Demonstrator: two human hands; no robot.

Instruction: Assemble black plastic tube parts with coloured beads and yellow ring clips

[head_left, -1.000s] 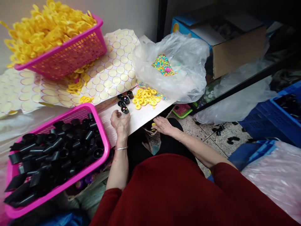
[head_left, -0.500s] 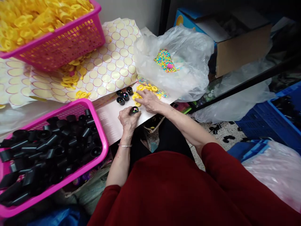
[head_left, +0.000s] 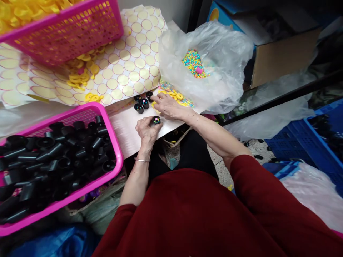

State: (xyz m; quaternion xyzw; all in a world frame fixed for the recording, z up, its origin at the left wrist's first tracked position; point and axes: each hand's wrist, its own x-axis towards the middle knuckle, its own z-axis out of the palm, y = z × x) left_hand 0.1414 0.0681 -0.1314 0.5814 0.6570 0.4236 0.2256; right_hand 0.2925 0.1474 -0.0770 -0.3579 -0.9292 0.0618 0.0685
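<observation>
My left hand (head_left: 148, 130) has its thumb and fingers closed round a small black cup (head_left: 156, 120) that stands upright on the white tabletop (head_left: 125, 128), with coloured beads showing inside. My right hand (head_left: 170, 108) reaches in with fingers stretched out, its fingertips close to another black cup (head_left: 149, 95); whether they touch it I cannot tell. Beside that cup stand several more black cups (head_left: 145, 103), some with beads inside. Yellow ring-shaped pieces (head_left: 178, 96) lie past my right hand, which partly covers them.
A pink basket (head_left: 118, 157) of black tubular parts stands at left. Behind it, another pink basket (head_left: 80, 32) holds yellow pieces on sticker sheets (head_left: 134, 64). Coloured beads (head_left: 193, 62) lie on a plastic bag (head_left: 219, 57). At right are a cardboard box (head_left: 284, 57) and a blue crate (head_left: 292, 132).
My right hand's fingers have moved left from over the yellow rings toward the standing black cups. My left hand keeps its hold on the cup. The whole view has shifted slightly.
</observation>
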